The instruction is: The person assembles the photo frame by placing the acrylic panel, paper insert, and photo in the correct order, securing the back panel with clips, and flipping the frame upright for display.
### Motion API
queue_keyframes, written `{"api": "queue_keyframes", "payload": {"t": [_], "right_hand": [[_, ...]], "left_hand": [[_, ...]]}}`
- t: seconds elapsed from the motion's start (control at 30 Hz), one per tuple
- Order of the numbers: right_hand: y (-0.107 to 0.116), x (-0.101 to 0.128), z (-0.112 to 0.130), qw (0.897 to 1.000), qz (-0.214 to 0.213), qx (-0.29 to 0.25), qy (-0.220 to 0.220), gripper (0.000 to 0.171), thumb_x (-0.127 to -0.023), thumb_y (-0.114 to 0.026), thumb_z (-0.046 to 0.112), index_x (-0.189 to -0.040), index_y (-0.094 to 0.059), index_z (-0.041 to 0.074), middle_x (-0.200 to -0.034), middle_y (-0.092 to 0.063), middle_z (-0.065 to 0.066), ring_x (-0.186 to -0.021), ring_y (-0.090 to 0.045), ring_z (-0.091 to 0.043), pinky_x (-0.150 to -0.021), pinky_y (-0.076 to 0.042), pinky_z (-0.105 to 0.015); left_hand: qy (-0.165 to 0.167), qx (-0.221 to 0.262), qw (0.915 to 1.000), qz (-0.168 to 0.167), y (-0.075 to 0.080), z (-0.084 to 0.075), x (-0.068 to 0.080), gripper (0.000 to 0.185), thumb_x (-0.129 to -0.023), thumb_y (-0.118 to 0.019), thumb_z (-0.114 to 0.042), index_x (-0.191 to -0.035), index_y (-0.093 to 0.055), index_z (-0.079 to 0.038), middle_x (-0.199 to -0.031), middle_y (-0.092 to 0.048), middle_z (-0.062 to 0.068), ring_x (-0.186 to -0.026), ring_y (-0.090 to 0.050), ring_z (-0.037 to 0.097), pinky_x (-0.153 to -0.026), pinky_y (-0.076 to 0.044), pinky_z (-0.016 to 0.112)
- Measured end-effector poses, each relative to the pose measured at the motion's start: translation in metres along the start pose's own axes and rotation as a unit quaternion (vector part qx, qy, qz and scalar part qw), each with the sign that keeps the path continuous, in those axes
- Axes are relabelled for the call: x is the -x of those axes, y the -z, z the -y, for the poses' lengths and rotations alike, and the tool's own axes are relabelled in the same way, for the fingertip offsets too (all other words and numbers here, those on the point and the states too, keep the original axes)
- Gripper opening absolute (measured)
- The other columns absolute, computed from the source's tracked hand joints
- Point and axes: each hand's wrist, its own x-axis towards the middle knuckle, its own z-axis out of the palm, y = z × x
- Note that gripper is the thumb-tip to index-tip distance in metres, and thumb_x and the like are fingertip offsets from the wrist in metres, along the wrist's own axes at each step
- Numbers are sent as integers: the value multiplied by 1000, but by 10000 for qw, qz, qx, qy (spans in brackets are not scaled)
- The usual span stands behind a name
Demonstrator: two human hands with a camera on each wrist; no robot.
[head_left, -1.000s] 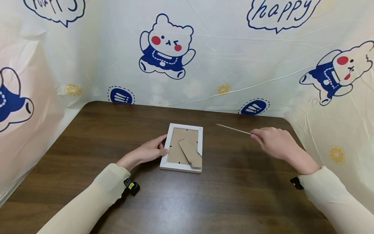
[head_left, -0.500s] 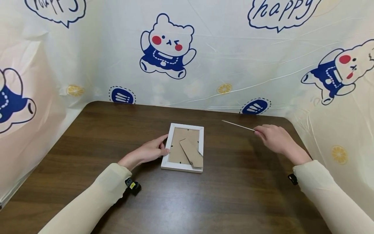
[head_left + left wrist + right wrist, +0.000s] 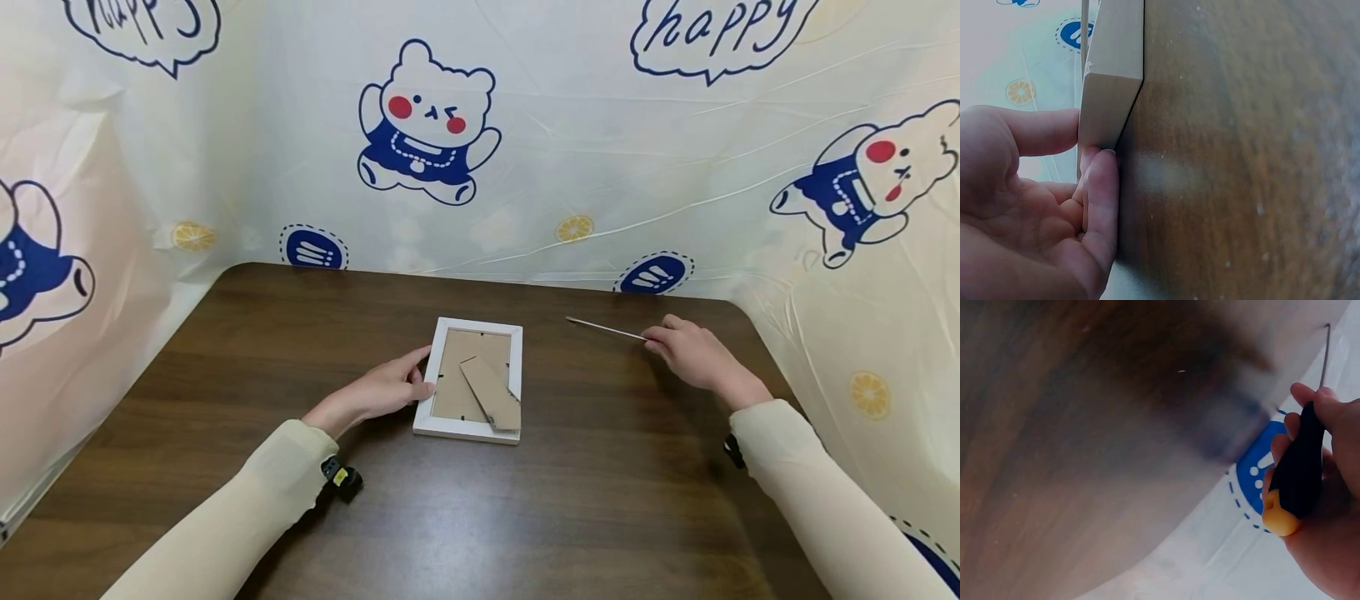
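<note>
A white photo frame (image 3: 467,428) lies face down on the brown table, its cardboard back (image 3: 480,343) showing. Slanting across that backing is a brown stand leg (image 3: 492,395), which reaches over the frame's lower right edge. My left hand (image 3: 378,387) grips the frame's left side, thumb on top and other fingers at the edge. In the left wrist view, the frame's pale side (image 3: 1113,94) lies between the digits. To the right of the frame and apart from it, my right hand (image 3: 693,352) holds a screwdriver by its black and yellow handle (image 3: 1300,462); the thin shaft (image 3: 606,328) points left.
The wooden table (image 3: 585,500) extends around the frame. A pale printed curtain (image 3: 525,167) with bears and orange slices closes off the back and both sides. Black wrist cameras (image 3: 342,481) sit at both sleeves.
My right hand has shifted slightly away and left, and its forearm has swung left. The screwdriver tip rose a little, then came down. Left hand and frame hold still.
</note>
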Motion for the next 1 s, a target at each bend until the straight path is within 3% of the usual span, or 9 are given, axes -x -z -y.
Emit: {"api": "queue_keyframes", "payload": {"t": [0.27,0.5,0.7,0.87,1.0], "right_hand": [[-11,-1,-11,9999,-53,14,140,24,-104,-67,11,-126,-74,5,-97,-63,-11,-89,-63,-33,-75,-54,-55],[-19,-3,-12,9992,-205,54,351,35,-101,-70,6,-135,-74,11,-86,-52,-8,-75,-50,-24,-69,-48,-43],[-16,-3,-6,9996,-92,132,215,39,-101,-71,6,-140,-71,10,-88,-53,-11,-77,-49,-26,-70,-47,-44],[-8,-3,7,9990,355,185,-186,47,-104,-69,17,-150,-62,12,-110,-57,-18,-96,-55,-36,-81,-47,-54],[4,-6,32,9991,238,-123,-330,49,-104,-68,17,-152,-59,7,-124,-57,-24,-110,-55,-42,-92,-46,-61]], "left_hand": [[18,0,10000,60,-1,0,-3,78,-105,-63,-22,-168,-23,-4,-100,-53,9,-81,-53,21,-71,-44,34],[8,-11,10000,66,0,-1,-2,79,-105,-63,-21,-168,-21,-1,-99,-53,9,-81,-53,22,-71,-44,34],[18,-35,10000,51,1,-1,-2,77,-105,-63,-22,-169,-22,-4,-99,-54,9,-81,-53,22,-71,-44,34],[29,-32,10000,40,1,-1,-2,77,-105,-63,-21,-168,-22,-3,-99,-54,9,-82,-53,22,-72,-46,35],[52,-28,10000,52,1,-1,-1,77,-105,-63,-21,-168,-22,-4,-99,-54,10,-83,-53,22,-74,-46,35]]}}
